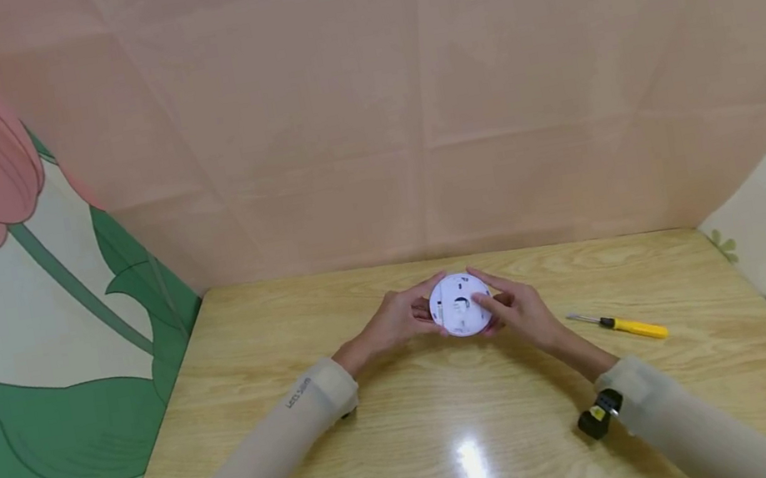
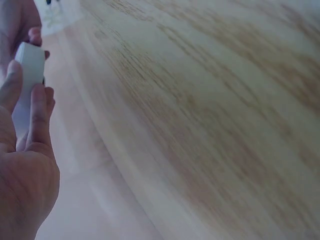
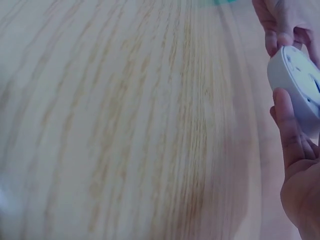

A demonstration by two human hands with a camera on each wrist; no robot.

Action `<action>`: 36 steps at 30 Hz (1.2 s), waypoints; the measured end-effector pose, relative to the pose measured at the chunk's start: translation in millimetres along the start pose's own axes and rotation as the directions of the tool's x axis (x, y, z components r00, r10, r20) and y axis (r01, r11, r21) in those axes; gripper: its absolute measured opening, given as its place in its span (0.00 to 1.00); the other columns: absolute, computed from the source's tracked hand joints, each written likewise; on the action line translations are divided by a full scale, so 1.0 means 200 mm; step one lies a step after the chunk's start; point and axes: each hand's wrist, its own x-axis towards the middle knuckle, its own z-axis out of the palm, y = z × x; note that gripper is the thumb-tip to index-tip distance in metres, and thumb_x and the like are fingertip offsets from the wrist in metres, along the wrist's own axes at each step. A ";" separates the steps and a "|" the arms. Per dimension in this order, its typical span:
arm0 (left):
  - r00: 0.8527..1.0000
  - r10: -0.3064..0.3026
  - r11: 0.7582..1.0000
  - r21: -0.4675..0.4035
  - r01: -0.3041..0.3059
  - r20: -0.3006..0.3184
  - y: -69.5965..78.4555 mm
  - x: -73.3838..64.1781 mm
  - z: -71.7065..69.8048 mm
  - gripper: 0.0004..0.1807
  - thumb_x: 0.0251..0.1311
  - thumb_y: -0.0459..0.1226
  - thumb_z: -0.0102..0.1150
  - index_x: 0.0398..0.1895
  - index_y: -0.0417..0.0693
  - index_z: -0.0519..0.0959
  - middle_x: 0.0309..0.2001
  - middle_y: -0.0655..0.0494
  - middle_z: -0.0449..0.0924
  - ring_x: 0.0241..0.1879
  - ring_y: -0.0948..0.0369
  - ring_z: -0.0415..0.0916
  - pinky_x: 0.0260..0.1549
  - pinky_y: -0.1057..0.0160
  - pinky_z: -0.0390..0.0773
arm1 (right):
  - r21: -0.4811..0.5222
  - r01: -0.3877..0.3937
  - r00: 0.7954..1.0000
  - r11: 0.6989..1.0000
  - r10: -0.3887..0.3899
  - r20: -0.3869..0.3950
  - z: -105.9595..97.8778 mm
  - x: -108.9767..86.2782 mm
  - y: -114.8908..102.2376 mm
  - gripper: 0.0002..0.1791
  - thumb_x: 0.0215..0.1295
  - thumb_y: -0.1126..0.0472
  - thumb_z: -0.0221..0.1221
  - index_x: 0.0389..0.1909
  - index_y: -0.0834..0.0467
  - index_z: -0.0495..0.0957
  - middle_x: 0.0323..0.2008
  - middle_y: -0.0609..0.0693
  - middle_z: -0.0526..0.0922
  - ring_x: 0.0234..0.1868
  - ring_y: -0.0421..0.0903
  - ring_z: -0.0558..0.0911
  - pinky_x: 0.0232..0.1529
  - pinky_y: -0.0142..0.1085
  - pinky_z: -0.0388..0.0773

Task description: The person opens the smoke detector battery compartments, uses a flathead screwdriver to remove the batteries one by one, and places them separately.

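A round white plastic disc-shaped device [image 1: 453, 313], much like a smoke detector, is held up between both hands over the far part of the table. Its flat face with slots and small holes shows in the head view. My left hand [image 1: 396, 318] grips the left edge between thumb and fingers. On the other side my right hand [image 1: 527, 315] holds the right edge, its thumb lying across the face near the central opening. From the left wrist the device [image 2: 31, 75] appears edge-on; in the right wrist view its thick smooth side wall [image 3: 287, 92] shows.
To the right of the hands lies a screwdriver [image 1: 637, 327] with a yellow handle, its tip pointing left. The wooden table [image 1: 389, 458] ends at a pinkish-beige backdrop [image 1: 302, 117]. Floral cloth panels stand at the left and right sides.
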 end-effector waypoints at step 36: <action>0.973 -0.178 0.984 -0.005 0.181 0.147 -0.08 0.00 0.01 0.46 0.47 0.41 0.76 0.72 0.59 0.64 0.40 0.59 0.85 0.36 0.64 0.82 0.37 0.66 0.83 | -0.501 0.157 0.987 0.851 -0.121 0.104 -0.01 0.03 0.24 0.53 0.33 0.44 0.81 0.65 0.54 0.71 0.50 0.47 0.77 0.49 0.43 0.75 0.50 0.41 0.74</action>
